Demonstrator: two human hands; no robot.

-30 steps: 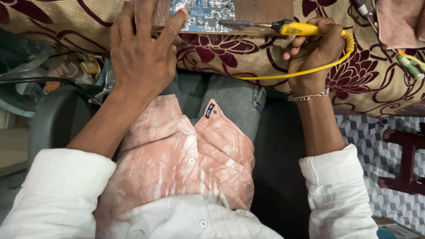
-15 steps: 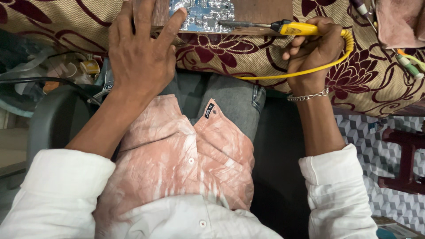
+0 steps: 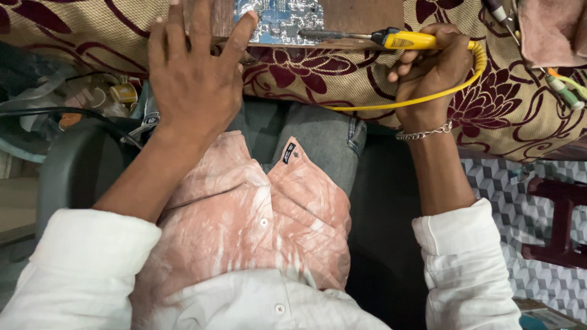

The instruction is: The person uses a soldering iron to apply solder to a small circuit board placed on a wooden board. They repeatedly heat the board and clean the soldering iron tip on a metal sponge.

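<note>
Head view: the person's left hand (image 3: 192,76) is lying flat with its fingers spread, grasping nothing, pressing on the near edge of a brown wooden board (image 3: 361,15) and touching the left side of a blue-green printed circuit board (image 3: 281,18) with silvery solder points that is resting on it. The right hand (image 3: 431,70) is clenching a soldering iron with a yellow plastic handle (image 3: 409,40); its dark metal shaft is lying almost level, pointing left, with the tip sitting at the near edge of the circuit board, though contact is hard to judge so close to the frame's top. A yellow cable (image 3: 428,95) is looping from the handle round the back of the right hand. Both boards are sitting on a beige cloth with maroon flower patterns (image 3: 342,79) covering the table. A silver chain bracelet (image 3: 425,131) is circling the right wrist.
</note>
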